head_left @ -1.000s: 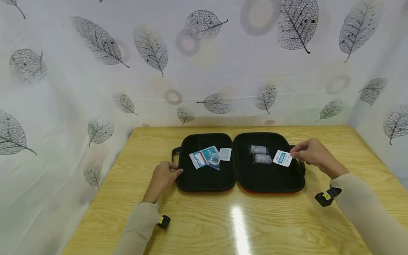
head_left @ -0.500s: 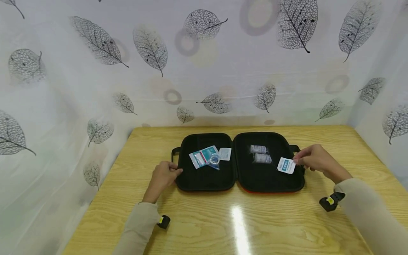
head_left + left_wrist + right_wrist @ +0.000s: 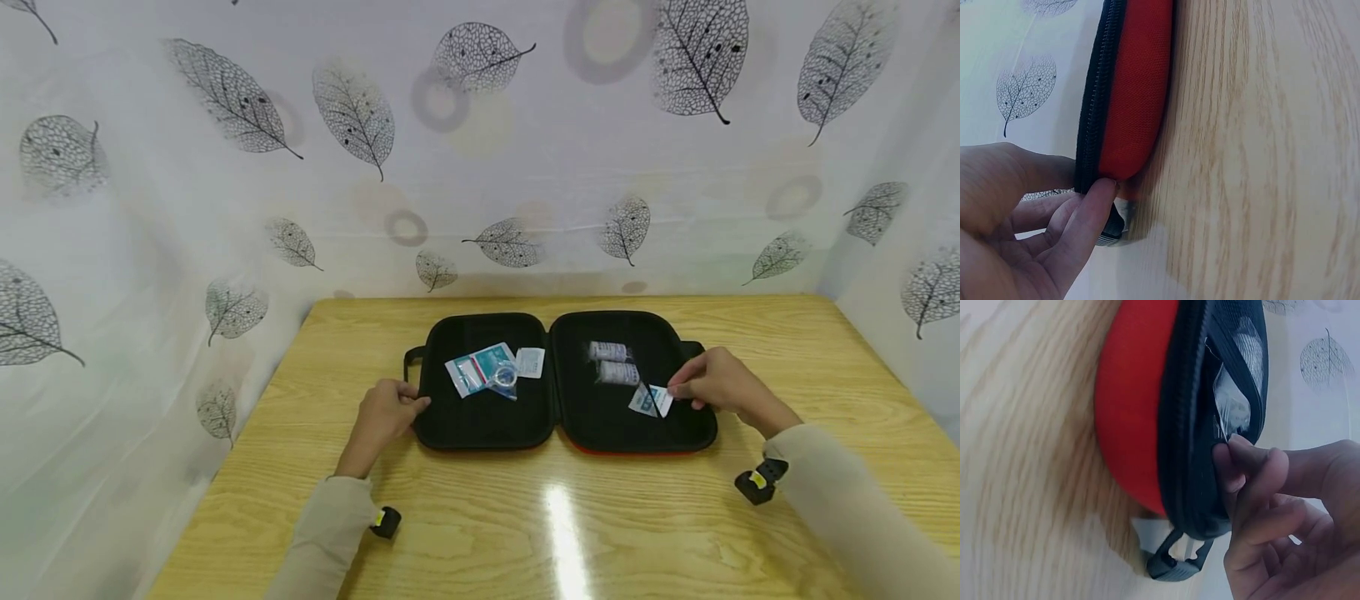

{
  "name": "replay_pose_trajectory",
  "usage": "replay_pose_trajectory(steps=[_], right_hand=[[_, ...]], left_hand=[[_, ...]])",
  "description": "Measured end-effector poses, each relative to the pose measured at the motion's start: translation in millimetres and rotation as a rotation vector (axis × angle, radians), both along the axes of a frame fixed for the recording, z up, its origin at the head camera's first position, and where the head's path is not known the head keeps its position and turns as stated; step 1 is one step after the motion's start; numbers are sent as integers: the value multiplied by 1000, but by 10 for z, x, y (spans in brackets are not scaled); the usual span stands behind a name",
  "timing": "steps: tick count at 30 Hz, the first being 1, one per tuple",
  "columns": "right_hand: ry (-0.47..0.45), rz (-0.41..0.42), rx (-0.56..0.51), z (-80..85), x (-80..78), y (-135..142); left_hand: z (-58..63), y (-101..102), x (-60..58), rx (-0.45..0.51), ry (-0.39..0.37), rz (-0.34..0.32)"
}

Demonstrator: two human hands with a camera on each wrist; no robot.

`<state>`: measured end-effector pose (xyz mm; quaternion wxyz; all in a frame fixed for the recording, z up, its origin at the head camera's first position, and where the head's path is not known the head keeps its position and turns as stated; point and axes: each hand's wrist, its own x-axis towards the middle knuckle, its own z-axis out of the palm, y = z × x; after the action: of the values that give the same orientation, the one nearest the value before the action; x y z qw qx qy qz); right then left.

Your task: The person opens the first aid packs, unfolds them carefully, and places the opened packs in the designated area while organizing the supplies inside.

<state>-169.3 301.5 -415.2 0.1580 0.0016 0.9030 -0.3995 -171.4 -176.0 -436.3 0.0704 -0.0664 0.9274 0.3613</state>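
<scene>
An open zip case (image 3: 487, 425), black inside with a red shell, lies spread flat on the table. My right hand (image 3: 726, 385) pinches a small white-and-blue sachet (image 3: 663, 403) over the case's right half. In the right wrist view, the sachet (image 3: 1232, 409) reaches behind the black elastic edge (image 3: 1235, 359) of a mesh pocket. At the left end, my left hand (image 3: 381, 421) holds the case's rim beside the handle. The left wrist view shows its thumb and fingers on either side of the zipped edge (image 3: 1092, 119).
Two wrapped bandage rolls (image 3: 618, 372) sit in the right half. The left half holds a teal-and-white packet (image 3: 472, 369), a clear bag with a ring-shaped item (image 3: 504, 379) and a white sachet (image 3: 530, 362). A leaf-print curtain (image 3: 480, 183) hangs behind the wooden table (image 3: 465, 517).
My right hand first drew the sachet right and toward me, then moved it back left, where the pocket's elastic edge now crosses it. The left hand has stayed at the rim.
</scene>
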Motion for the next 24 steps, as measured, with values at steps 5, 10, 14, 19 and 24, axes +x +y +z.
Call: replay_pose_trajectory(steps=[5,10,14,19,24], right_hand=[[-3,8,-5,-24,5,-76],[9,26,-7,-39,31,-156],[12,37,-19,-47,42,-207],[17,56,-41,-61,46,-239],[7,68,-49,-64,51,-224]], left_hand=[[-11,-8,3,-4,21,-9],[-9,-9,0,-4,32,-16],[-14,-8,-5,-1,26,-16],[-18,-8,-6,-3,21,-19],[-19,-5,-9,-4,20,-19]])
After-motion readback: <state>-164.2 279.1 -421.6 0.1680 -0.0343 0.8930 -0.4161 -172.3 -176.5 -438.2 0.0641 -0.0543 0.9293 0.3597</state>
